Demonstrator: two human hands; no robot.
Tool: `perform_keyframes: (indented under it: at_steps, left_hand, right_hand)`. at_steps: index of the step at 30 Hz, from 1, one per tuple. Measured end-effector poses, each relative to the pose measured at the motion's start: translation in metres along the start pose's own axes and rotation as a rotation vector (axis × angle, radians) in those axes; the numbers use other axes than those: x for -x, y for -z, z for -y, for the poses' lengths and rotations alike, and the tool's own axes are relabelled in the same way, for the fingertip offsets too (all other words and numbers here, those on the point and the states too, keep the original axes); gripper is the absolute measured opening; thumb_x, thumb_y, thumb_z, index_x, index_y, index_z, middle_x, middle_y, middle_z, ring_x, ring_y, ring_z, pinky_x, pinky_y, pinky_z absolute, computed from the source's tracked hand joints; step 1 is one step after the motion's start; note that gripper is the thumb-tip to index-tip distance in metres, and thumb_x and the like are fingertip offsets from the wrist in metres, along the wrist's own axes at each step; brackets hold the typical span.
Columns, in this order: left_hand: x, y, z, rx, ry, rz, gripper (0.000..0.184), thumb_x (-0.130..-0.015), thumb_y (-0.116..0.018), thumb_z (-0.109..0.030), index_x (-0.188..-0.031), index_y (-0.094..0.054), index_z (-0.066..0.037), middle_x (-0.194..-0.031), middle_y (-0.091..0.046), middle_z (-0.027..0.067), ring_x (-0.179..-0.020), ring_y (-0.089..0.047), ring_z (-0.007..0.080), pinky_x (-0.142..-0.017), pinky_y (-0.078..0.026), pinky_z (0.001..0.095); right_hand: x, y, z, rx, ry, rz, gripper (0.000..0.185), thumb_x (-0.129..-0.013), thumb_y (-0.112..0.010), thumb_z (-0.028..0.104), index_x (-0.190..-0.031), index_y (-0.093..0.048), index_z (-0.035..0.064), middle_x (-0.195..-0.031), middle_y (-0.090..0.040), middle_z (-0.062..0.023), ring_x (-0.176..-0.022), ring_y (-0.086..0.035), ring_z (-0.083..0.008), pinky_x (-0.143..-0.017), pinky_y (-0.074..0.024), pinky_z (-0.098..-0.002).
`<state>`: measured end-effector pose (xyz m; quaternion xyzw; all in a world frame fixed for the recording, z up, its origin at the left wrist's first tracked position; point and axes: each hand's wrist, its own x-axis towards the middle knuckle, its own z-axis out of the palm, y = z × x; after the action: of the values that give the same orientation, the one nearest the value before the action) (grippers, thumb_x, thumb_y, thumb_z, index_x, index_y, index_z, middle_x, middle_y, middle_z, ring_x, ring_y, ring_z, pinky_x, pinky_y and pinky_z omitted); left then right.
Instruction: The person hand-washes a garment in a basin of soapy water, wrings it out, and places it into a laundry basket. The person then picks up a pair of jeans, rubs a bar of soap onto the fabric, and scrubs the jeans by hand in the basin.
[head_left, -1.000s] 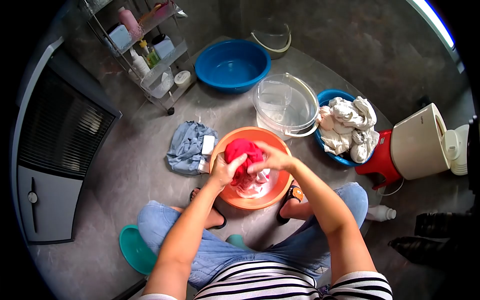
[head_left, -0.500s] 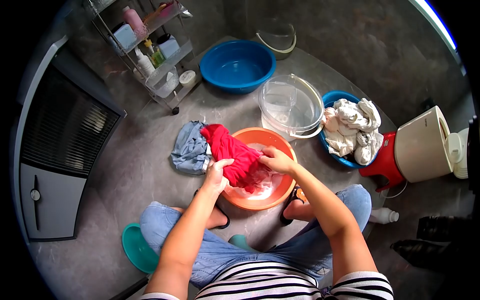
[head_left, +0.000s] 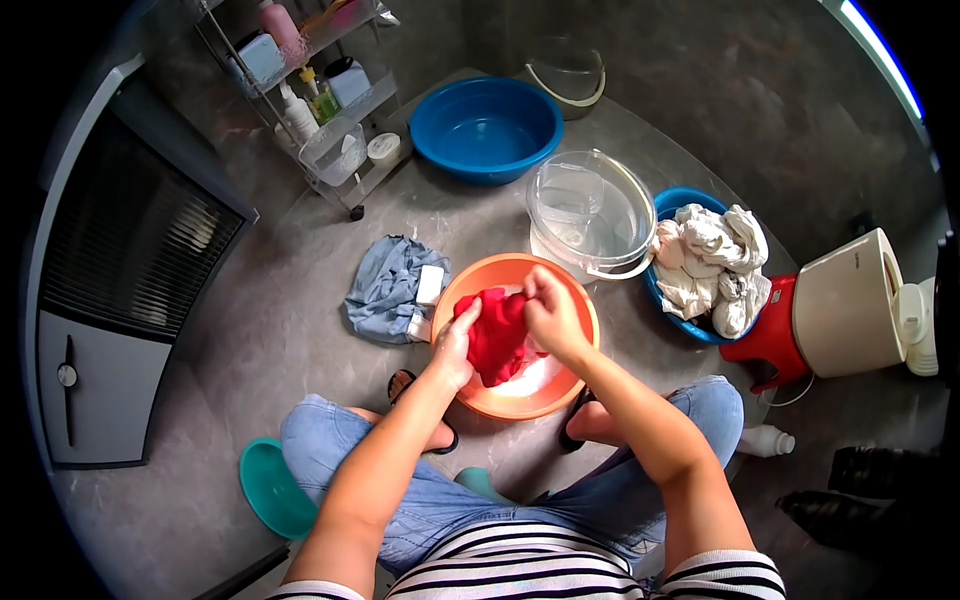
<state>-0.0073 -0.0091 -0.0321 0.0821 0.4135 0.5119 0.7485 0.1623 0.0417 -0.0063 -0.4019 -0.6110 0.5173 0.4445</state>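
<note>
A wet red cloth (head_left: pixel 494 338) is bunched above an orange basin (head_left: pixel 515 405) that stands between my feet. My left hand (head_left: pixel 456 345) grips the cloth's left side. At its upper right, my right hand (head_left: pixel 552 312) is closed on the cloth with the fingers curled. Pale sudsy water shows in the basin under the cloth. Left of the basin, blue-grey fabric (head_left: pixel 385 290) lies crumpled on the floor, with a white block (head_left: pixel 430 285) on its right side.
Behind the basin are a clear bucket (head_left: pixel 590 215) and a blue basin (head_left: pixel 487 130). Whitish laundry (head_left: pixel 710 262) fills another blue tub at right, beside a red stool (head_left: pixel 765 335). A wire shelf (head_left: pixel 330 120) stands back left, a teal basin (head_left: pixel 275 490) front left.
The red cloth was bunched, then spread out leftward over the blue-grey fabric, and is now gathered again over the orange basin. My right hand has risen slightly. The view has shifted a little.
</note>
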Motion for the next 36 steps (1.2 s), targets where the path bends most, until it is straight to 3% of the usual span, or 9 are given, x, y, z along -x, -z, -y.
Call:
perform_keyframes:
  at_steps: [3,6,11,15,16,21,23,28,36]
  left_hand:
    - [-0.012,0.015,-0.007,0.050,-0.211,-0.061,0.039,-0.095,-0.060,-0.030,-0.126,-0.056,-0.007,-0.123,-0.064,0.0087,-0.113,-0.061,0.0214,-0.099,-0.047,0.0392]
    - [-0.002,0.013,-0.010,0.016,-0.327,-0.017,0.039,-0.091,-0.059,-0.016,-0.128,-0.054,-0.006,-0.122,-0.063,0.0086,-0.114,-0.060,0.0222,-0.099,-0.047,0.0382]
    - [-0.021,0.042,0.008,0.020,0.041,0.114,0.042,-0.084,-0.057,-0.008,-0.126,-0.055,-0.009,-0.121,-0.062,0.0082,-0.113,-0.060,0.0230,-0.099,-0.048,0.0397]
    - [0.011,-0.010,-0.007,0.104,0.165,0.058,0.039,-0.093,-0.058,-0.044,-0.107,-0.063,-0.008,-0.107,-0.068,0.0090,-0.101,-0.064,0.0238,-0.091,-0.052,0.0382]
    - [0.003,-0.008,-0.011,0.277,0.253,0.324,0.042,-0.092,-0.059,-0.049,-0.105,-0.064,-0.009,-0.099,-0.069,0.0090,-0.090,-0.067,0.0230,-0.083,-0.054,0.0392]
    - [-0.015,0.003,0.028,0.276,0.301,0.014,0.037,-0.099,-0.047,-0.045,-0.108,-0.061,-0.012,-0.101,-0.067,0.0074,-0.089,-0.066,0.0221,-0.077,-0.055,0.0414]
    - [-0.013,-0.009,0.035,0.199,0.186,-0.057,0.037,-0.100,-0.044,-0.041,-0.114,-0.057,-0.010,-0.106,-0.066,0.0088,-0.097,-0.066,0.0244,-0.083,-0.055,0.0457]
    - [-0.002,-0.008,0.016,0.173,0.188,0.204,0.045,-0.099,-0.043,-0.044,-0.123,-0.055,-0.008,-0.125,-0.061,0.0112,-0.113,-0.061,0.0297,-0.099,-0.048,0.0489]
    - [-0.019,0.019,0.017,0.126,0.167,0.145,0.035,-0.095,-0.055,-0.046,-0.102,-0.062,-0.012,-0.092,-0.064,0.0068,-0.086,-0.064,0.0213,-0.079,-0.054,0.0377]
  right_hand:
    - [-0.009,0.031,0.006,-0.141,-0.492,0.020,0.019,-0.085,-0.051,0.006,-0.103,-0.058,0.0054,-0.086,-0.059,-0.0040,-0.079,-0.055,-0.0116,-0.070,-0.0454,-0.0253]
    - [-0.005,0.037,0.005,0.331,-0.750,0.434,0.049,-0.087,-0.071,0.036,-0.124,-0.064,0.0044,-0.111,-0.067,-0.0126,-0.099,-0.063,-0.0175,-0.087,-0.0491,-0.0292]
    - [0.003,0.013,-0.024,0.151,-0.147,0.117,0.028,-0.086,-0.068,0.019,-0.104,-0.061,-0.0012,-0.089,-0.068,-0.0133,-0.084,-0.066,-0.0237,-0.077,-0.0524,-0.0356]
    - [0.030,-0.035,0.047,0.513,0.322,0.285,0.021,-0.082,-0.068,0.019,-0.087,-0.056,0.0026,-0.082,-0.063,-0.0210,-0.078,-0.064,-0.0373,-0.067,-0.0520,-0.0432]
    - [0.041,-0.044,0.050,0.572,0.340,0.378,0.022,-0.082,-0.069,0.022,-0.085,-0.056,0.0044,-0.078,-0.063,-0.0183,-0.073,-0.064,-0.0360,-0.063,-0.0512,-0.0445]
    - [0.032,-0.042,0.009,0.875,0.283,0.214,0.028,-0.087,-0.065,0.034,-0.077,-0.059,0.0095,-0.069,-0.064,-0.0132,-0.060,-0.063,-0.0352,-0.058,-0.0502,-0.0464]
    - [0.007,-0.021,-0.020,0.858,-0.022,0.008,0.025,-0.091,-0.059,0.034,-0.082,-0.064,0.0109,-0.069,-0.064,-0.0153,-0.065,-0.064,-0.0368,-0.058,-0.0509,-0.0462]
    - [0.007,-0.026,-0.039,-0.154,-0.177,-0.026,0.027,-0.096,-0.061,0.028,-0.096,-0.062,0.0011,-0.090,-0.065,-0.0144,-0.081,-0.062,-0.0189,-0.073,-0.0484,-0.0333]
    - [0.044,-0.051,0.053,0.664,0.380,0.235,0.026,-0.084,-0.070,0.029,-0.090,-0.060,0.0054,-0.080,-0.061,-0.0174,-0.075,-0.063,-0.0392,-0.060,-0.0504,-0.0469]
